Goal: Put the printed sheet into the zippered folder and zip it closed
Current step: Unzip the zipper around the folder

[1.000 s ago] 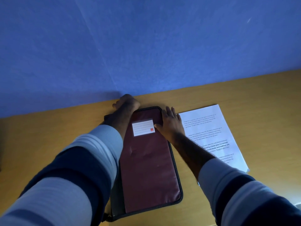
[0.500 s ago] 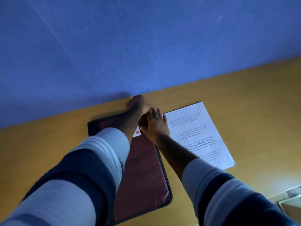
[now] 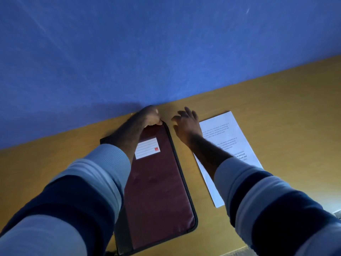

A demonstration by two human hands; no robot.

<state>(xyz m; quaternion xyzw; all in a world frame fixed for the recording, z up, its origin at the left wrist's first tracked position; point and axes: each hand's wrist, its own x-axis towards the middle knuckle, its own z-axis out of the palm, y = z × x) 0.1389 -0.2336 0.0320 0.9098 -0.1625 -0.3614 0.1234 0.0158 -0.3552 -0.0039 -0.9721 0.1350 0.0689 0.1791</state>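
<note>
A maroon zippered folder [image 3: 158,189] with a black zip edge and a white label lies flat on the wooden table [image 3: 287,111]. My left hand [image 3: 150,116] is closed on the folder's far right corner, at the zip; the zip pull itself is hidden by the fingers. My right hand [image 3: 186,124] hovers just right of that corner, fingers spread, holding nothing. The printed sheet [image 3: 227,145] lies flat on the table to the right of the folder, partly under my right forearm.
A blue wall [image 3: 166,48] rises right behind the table's far edge, close to both hands. A pale object corner [image 3: 338,213] shows at the right edge of the view.
My right hand has lifted off the folder and moved right, off its edge. My left hand stays at the far corner, now pinching it. The camera view has shifted.
</note>
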